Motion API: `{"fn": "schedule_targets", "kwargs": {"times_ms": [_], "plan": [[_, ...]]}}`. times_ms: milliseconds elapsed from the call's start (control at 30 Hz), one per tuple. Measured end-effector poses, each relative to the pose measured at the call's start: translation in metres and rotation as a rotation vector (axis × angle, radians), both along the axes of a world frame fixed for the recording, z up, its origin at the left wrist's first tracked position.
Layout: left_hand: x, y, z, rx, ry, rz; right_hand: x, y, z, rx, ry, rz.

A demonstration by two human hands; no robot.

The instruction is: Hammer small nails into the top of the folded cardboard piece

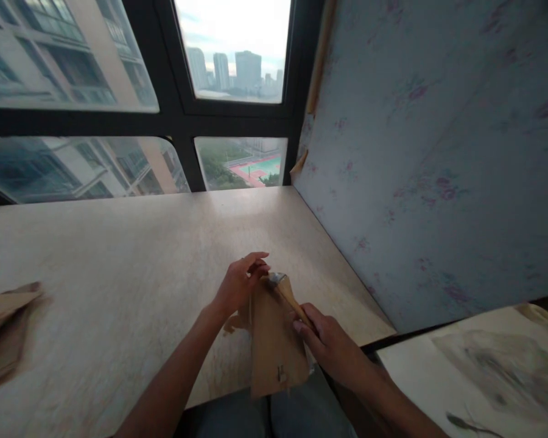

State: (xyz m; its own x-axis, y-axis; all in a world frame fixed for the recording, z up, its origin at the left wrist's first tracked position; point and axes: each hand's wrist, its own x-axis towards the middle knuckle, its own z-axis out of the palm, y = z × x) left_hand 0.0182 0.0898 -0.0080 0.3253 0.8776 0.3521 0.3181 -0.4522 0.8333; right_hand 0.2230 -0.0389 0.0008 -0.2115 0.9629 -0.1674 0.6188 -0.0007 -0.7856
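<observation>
My right hand [322,334] is closed around the wooden handle of a brush-like tool [296,304]. The tool slants up and left, and its wide, silvery end lies at the top of a piece of brown cardboard [276,347]. The cardboard hangs over the table's front edge, above my lap. At its upper left corner is my left hand [240,283], close to the tool's head. Its index finger points right, while the thumb and other fingers are bent together; what they pinch is hidden. A torn brown scrap [235,322] shows below my left wrist.
The pale tabletop [132,255] runs back to dark-framed windows [237,115]. Another folded brown piece [9,328] lies at the far left. A flowered wall [420,164] borders the right side, with a peeling bit [300,165]. A lower pale surface [479,365] is at right.
</observation>
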Motion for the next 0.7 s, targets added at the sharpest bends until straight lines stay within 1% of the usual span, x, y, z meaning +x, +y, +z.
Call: {"fn": "schedule_targets", "kwargs": {"times_ms": [100, 200, 333, 400, 500, 600, 700], "plan": [[0.005, -0.001, 0.000, -0.031, 0.006, -0.044, -0.001, 0.000, -0.004, 0.002, 0.030, -0.015], [0.007, -0.002, -0.003, -0.026, 0.017, -0.028, 0.001, 0.000, -0.004, 0.024, 0.054, -0.014], [0.008, -0.005, -0.007, -0.048, 0.011, -0.025, 0.007, -0.004, 0.000, 0.035, 0.070, 0.038], [0.008, -0.007, -0.006, -0.050, 0.022, -0.019, 0.010, -0.007, 0.000, 0.038, 0.090, 0.076], [0.010, -0.008, -0.001, -0.063, 0.048, -0.008, 0.013, -0.011, -0.005, 0.024, 0.115, 0.122], [0.013, -0.007, 0.002, -0.099, 0.052, -0.019, 0.012, -0.012, -0.011, 0.012, 0.084, 0.122], [0.015, -0.007, 0.001, -0.115, 0.060, -0.022, 0.011, -0.012, -0.013, -0.010, 0.071, 0.112]]}}
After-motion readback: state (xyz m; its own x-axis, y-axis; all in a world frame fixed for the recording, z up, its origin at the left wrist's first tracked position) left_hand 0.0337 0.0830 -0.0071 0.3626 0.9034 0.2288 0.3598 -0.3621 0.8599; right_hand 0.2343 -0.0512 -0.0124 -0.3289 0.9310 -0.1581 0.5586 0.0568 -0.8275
